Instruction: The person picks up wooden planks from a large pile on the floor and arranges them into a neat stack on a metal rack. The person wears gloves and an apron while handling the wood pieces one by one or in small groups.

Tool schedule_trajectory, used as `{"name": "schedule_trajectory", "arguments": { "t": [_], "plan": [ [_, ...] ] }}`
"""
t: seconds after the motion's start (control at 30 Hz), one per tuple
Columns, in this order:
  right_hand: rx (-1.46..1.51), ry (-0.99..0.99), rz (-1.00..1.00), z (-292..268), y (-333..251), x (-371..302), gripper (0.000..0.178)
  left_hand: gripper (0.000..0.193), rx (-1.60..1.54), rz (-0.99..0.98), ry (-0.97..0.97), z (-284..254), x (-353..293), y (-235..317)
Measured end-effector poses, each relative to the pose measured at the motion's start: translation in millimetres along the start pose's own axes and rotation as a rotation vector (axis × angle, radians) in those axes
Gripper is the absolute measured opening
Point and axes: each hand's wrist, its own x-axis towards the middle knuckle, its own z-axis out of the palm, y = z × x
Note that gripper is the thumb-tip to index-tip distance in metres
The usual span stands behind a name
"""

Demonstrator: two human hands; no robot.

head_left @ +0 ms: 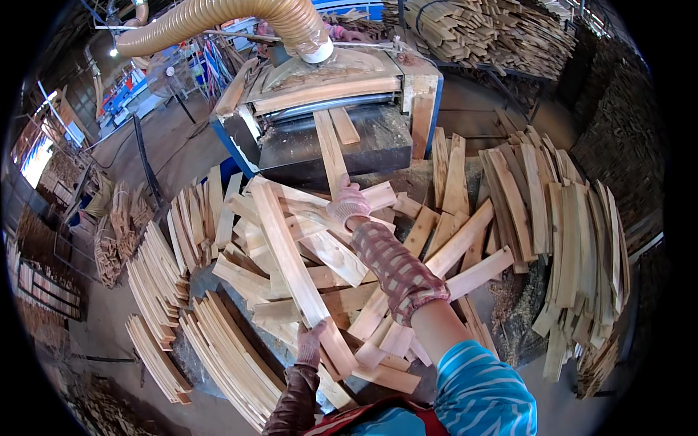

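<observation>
My right hand, in a pale glove, has its fingers closed around the near end of a narrow wooden board. The far end of that board lies on the dark metal table of a planer, close to its roller opening. Beside it, a second board sticks out of the opening. Low in the view, my gloved left hand grips a longer, wider board, slanting up and left over a jumbled heap of boards. Some of the left fingers are hidden beneath the board.
Neat stacks of boards stand on the left, with more stacked boards on the right. A ribbed dust hose joins the planer's top. Behind the machine, a person's gloved hand is partly visible near a large lumber pile.
</observation>
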Motion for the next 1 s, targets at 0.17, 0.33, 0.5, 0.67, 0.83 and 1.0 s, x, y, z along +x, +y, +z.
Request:
{"name": "schedule_trajectory", "arguments": {
  "t": [0.17, 0.33, 0.5, 0.67, 0.83, 1.0],
  "plan": [
    [0.030, 0.042, -0.091, 18.5, 19.0, -17.7, 0.087, 0.044, -0.080, -0.060, -0.062, 9.7, -10.7, 20.7],
    [-0.013, 0.075, -0.076, 13.6, 24.0, -44.3, 0.074, 0.045, -0.062, -0.055, -0.084, 12.7, -1.7, 18.2],
    [-0.013, 0.046, -0.118, 30.7, 16.8, -81.2, 0.077, 0.052, -0.002, -0.019, 0.011, -10.1, -1.8, 5.3],
    [-0.036, 0.013, -0.014, -0.7, 50.8, -126.5, 0.090, 0.050, -0.057, -0.057, -0.038, 17.0, -2.7, 2.8],
    [0.187, -0.203, -0.070, 56.4, 97.6, -259.9, 0.096, 0.052, -0.152, -0.037, -0.086, -2.3, -8.9, 15.7],
    [-0.049, 0.046, -0.546, 121.6, 110.8, -351.2, 0.072, 0.075, -0.109, -0.020, -0.163, 17.0, -28.1, 42.9]
  ]
}}
